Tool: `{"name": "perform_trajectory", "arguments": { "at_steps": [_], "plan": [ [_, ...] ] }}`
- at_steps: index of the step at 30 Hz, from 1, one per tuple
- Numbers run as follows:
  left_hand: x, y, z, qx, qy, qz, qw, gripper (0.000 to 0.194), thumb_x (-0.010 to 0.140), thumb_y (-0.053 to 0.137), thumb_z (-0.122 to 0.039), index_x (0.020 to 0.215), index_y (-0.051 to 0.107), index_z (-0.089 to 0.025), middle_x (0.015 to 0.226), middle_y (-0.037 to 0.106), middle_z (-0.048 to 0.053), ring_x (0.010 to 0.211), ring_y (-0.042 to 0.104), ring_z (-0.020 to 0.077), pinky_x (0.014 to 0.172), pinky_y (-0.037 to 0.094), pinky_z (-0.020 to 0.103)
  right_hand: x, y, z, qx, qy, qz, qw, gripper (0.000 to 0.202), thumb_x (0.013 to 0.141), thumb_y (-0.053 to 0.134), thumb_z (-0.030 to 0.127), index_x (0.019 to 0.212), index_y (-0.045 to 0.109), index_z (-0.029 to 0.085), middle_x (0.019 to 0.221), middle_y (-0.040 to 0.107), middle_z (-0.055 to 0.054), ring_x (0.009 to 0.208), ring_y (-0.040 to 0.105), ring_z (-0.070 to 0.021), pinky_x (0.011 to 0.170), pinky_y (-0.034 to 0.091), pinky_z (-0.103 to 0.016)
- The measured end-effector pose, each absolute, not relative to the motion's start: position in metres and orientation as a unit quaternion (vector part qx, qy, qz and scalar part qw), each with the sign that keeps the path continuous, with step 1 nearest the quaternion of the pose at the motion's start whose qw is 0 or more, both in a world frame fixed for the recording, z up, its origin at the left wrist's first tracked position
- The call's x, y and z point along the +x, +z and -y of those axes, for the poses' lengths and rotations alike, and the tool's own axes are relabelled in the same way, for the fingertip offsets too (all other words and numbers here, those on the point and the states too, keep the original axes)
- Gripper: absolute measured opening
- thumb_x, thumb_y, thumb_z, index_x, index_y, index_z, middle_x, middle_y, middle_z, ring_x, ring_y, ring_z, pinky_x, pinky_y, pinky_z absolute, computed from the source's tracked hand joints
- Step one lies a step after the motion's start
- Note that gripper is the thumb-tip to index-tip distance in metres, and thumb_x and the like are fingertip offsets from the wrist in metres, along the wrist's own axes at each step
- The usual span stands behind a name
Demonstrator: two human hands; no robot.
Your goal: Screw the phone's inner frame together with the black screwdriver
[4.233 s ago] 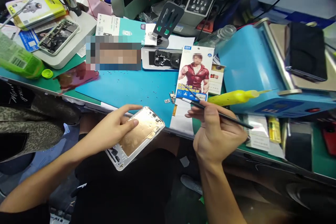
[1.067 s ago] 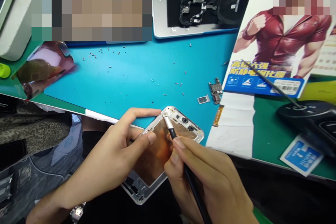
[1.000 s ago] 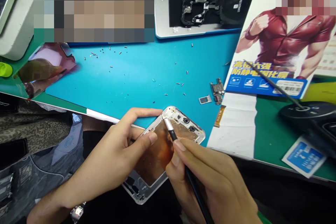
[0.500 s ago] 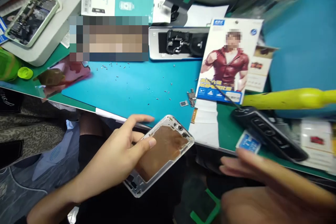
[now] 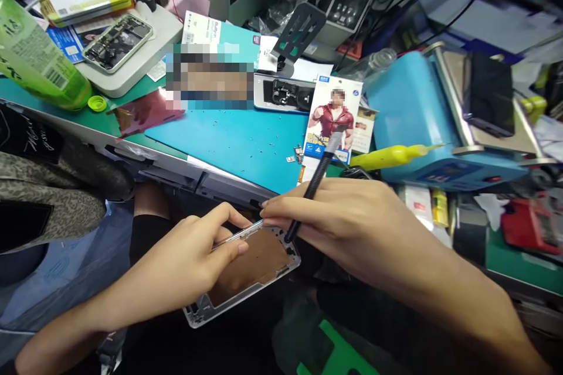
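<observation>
My left hand (image 5: 197,258) is closed around the edge of a phone frame (image 5: 250,266), thumb on its inner face. Silver-rimmed and tilted, the frame has a brown panel inside and is held off the table. My right hand (image 5: 347,217) pinches a slim black pen-like tool (image 5: 317,179) with a flat grey upper end. The tool's lower end is at the frame's upper right corner; whether it touches cannot be made out. Right fingertips also meet the frame's upper edge. Small metal parts (image 5: 299,154) lie on the blue mat (image 5: 220,143) beyond.
A white phone shell (image 5: 260,94) with black parts lies behind the mat, beside a picture card (image 5: 334,117). A green bottle (image 5: 48,58) and opened phone (image 5: 116,44) are left. Rightward are a yellow screwdriver-like tool (image 5: 391,156) and blue machine (image 5: 413,105). Another person's sleeve (image 5: 88,164) shows left.
My right hand has come in from the right to the phone frame, with the black tool now visible in it. The view has shifted, showing more of the bench; the frame sits further left in view.
</observation>
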State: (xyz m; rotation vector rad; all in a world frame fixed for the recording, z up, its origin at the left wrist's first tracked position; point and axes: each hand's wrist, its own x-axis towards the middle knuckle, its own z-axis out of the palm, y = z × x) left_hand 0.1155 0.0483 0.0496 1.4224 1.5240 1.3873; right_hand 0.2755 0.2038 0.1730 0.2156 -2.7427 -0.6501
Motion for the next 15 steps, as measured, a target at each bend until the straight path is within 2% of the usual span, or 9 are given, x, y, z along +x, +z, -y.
{"name": "perform_trajectory", "arguments": {
  "at_steps": [2, 8, 12, 15],
  "plan": [
    [0.116, 0.047, -0.042, 0.54, 0.524, -0.576, 0.319, 0.019, 0.108, 0.057, -0.039, 0.121, 0.068, -0.03, 0.08, 0.073, -0.007, 0.071, 0.065, 0.0154, 0.06, 0.037, 0.026, 0.274, 0.176, -0.197, 0.084, -0.221, 0.965, 0.115, 0.033, 0.098, 0.055, 0.005, 0.095, 0.081, 0.024, 0.063, 0.067, 0.001, 0.055, 0.058, -0.0137, 0.056, 0.033, -0.028],
    [0.114, 0.043, -0.033, 0.553, 0.504, -0.575, 0.33, 0.021, 0.105, 0.059, -0.041, 0.118, 0.068, -0.027, 0.075, 0.072, -0.005, 0.067, 0.062, 0.0161, 0.056, 0.037, 0.025, 0.273, 0.179, -0.178, 0.098, -0.283, 0.954, 0.009, 0.027, 0.092, 0.056, 0.002, 0.092, 0.075, 0.022, 0.058, 0.058, 0.002, 0.054, 0.049, -0.0144, 0.058, 0.024, -0.031],
    [0.113, 0.042, -0.032, 0.562, 0.507, -0.556, 0.343, 0.024, 0.102, 0.062, -0.041, 0.117, 0.07, -0.023, 0.075, 0.07, -0.004, 0.065, 0.06, 0.0152, 0.055, 0.038, 0.023, 0.273, 0.174, -0.171, 0.152, -0.322, 0.934, 0.016, 0.026, 0.095, 0.052, 0.002, 0.085, 0.069, 0.02, 0.058, 0.052, 0.003, 0.055, 0.048, -0.015, 0.06, 0.027, -0.031],
    [0.11, 0.042, -0.032, 0.567, 0.511, -0.543, 0.35, 0.023, 0.101, 0.064, -0.04, 0.114, 0.07, -0.022, 0.07, 0.066, -0.005, 0.062, 0.054, 0.0141, 0.053, 0.035, 0.022, 0.273, 0.171, -0.169, 0.181, -0.329, 0.926, 0.025, 0.025, 0.1, 0.051, 0.005, 0.087, 0.068, 0.02, 0.061, 0.054, 0.002, 0.057, 0.051, -0.0159, 0.06, 0.032, -0.031]
  ]
}}
